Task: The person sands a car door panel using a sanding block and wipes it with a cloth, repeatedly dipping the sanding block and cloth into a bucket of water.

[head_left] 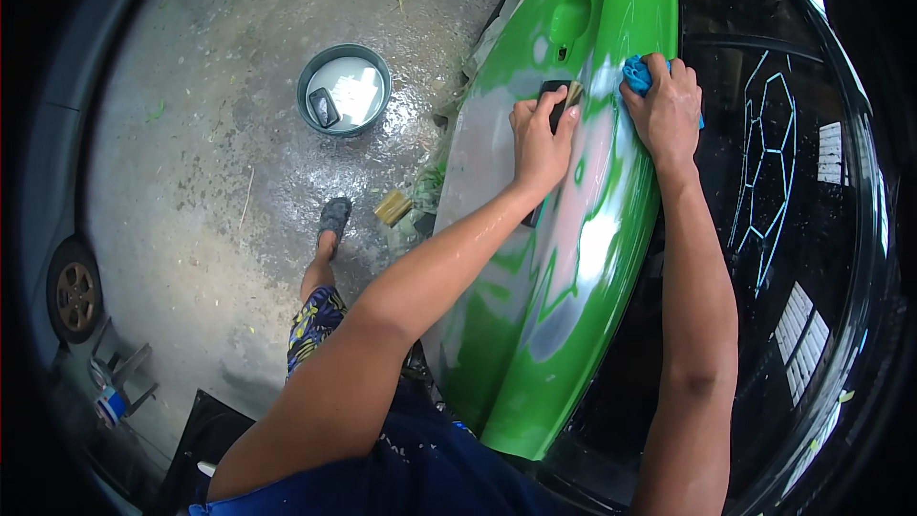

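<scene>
My left hand (541, 141) is closed around a small black block (554, 94) with a tan edge, pressed against the side of a green car door (597, 229). Pale grey and whitish patches, some pinkish, break up the door's green paint, and its surface looks wet and glossy. Further right, my right hand (669, 115) grips a bunched blue cloth (637, 74) at the door's upper edge, beside the dark window. Part of the cloth is hidden under my palm and fingers.
A round grey basin (355, 50) of whitish liquid stands on the wet concrete floor, with a dark block (323, 107) in it. Near my shod foot (334, 220) lies a yellowish block (393, 207). Dark glass (793, 182) extends along the right; another vehicle's wheel (74, 289) is at left.
</scene>
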`<state>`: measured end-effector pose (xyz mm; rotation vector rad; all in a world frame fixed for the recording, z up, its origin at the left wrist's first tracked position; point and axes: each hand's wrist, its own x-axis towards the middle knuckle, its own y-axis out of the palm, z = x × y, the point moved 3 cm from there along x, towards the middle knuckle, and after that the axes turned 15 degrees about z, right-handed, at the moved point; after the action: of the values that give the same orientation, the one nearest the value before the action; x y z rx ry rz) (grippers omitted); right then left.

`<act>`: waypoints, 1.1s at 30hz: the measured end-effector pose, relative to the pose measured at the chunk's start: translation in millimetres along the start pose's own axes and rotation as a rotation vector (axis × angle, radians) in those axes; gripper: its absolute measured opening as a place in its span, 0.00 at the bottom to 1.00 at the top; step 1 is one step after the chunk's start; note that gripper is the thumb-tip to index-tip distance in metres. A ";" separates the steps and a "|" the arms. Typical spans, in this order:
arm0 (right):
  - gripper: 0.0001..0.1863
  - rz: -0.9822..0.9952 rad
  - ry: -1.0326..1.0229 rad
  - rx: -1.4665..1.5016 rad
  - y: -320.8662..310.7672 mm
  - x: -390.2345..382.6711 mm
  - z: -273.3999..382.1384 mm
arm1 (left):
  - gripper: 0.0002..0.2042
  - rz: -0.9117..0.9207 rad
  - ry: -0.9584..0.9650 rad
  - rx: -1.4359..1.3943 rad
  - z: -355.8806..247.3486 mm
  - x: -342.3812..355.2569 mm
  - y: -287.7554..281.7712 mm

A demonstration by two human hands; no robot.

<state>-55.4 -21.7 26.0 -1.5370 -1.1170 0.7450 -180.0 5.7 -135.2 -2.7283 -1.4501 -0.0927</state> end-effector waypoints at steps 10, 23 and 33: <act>0.24 -0.025 -0.028 0.011 0.7 5.6 10.4 | 0.19 -0.008 -0.017 0.059 19.9 11.0 -12.3; 0.22 -0.059 -0.060 0.034 5.1 11.1 18.7 | 0.19 0.014 -0.014 0.044 77.8 32.8 -36.9; 0.20 0.007 0.007 -0.030 -3.4 2.8 4.5 | 0.19 0.044 0.067 -0.051 76.2 24.3 -20.2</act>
<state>-59.3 -17.3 28.3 -1.5683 -1.1225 0.7307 -181.0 42.5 -209.0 -2.7670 -1.3883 -0.2192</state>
